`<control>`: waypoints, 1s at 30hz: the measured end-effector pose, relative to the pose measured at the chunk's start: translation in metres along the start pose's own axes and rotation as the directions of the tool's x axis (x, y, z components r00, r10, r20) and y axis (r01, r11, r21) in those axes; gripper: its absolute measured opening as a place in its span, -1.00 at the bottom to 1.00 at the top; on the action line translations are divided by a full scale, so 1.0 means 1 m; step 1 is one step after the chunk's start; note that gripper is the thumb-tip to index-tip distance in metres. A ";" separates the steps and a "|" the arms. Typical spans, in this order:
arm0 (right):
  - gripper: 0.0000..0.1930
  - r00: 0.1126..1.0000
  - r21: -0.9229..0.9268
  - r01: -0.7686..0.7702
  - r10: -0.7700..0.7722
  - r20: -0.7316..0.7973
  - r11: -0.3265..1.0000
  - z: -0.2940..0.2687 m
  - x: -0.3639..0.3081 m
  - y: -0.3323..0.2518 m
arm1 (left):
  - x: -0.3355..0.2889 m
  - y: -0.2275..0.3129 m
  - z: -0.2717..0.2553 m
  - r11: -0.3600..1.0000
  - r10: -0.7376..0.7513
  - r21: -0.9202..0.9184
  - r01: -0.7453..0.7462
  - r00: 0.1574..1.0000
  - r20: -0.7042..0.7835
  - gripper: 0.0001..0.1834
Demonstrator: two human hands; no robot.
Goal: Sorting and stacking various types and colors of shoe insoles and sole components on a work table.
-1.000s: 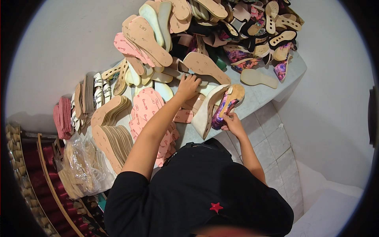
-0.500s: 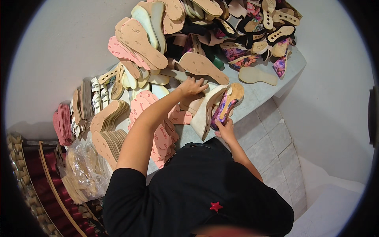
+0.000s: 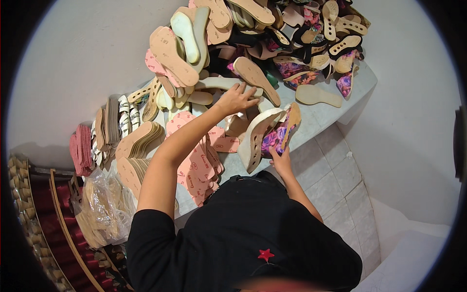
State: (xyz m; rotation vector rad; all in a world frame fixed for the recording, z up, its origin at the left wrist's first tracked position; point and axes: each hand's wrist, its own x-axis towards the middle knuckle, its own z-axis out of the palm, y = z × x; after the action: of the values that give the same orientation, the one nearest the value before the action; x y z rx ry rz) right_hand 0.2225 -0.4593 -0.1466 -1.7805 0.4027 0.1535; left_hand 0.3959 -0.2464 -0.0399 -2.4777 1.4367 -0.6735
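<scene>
My right hand [image 3: 281, 160] grips a wedge sole [image 3: 278, 134] covered in purple floral fabric, its tan underside tilted up. Next to it, a white wedge sole [image 3: 253, 143] with holes along its side stands at the table's near edge, touching the floral one. My left hand [image 3: 238, 100] is stretched out farther in, its fingers apart on a long pale sole [image 3: 214, 82]. Just beyond those fingers lies a tan insole [image 3: 253, 75], leaning on the pile. Below the left hand is a beige shoe piece [image 3: 235, 125], partly hidden.
Pink printed insole sheets [image 3: 194, 165] and stacked tan insoles [image 3: 138, 141] lie left on the table. Finished floral and black wedges [image 3: 301, 68] are heaped at the far right, beside a loose pale sole [image 3: 318, 95]. A clear plastic bag [image 3: 107, 209] sits at the near left.
My left hand has shifted slightly away from me, and the tan insole has turned to a steeper slant. The floral wedge has rotated in my right hand, showing more of its fabric side.
</scene>
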 end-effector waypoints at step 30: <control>-0.07 0.940 -0.331 0.342 -0.323 0.113 0.879 0.023 0.042 -0.038 | -0.023 -0.026 -0.072 -0.394 -0.807 -0.909 0.137 0.421 0.414 -0.72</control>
State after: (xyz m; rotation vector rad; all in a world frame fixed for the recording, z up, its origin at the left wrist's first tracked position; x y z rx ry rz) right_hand 0.2775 -0.4381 -0.1311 -2.1607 0.0208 0.0280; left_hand 0.3713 -0.2091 0.0270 -4.8364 0.1333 -0.2424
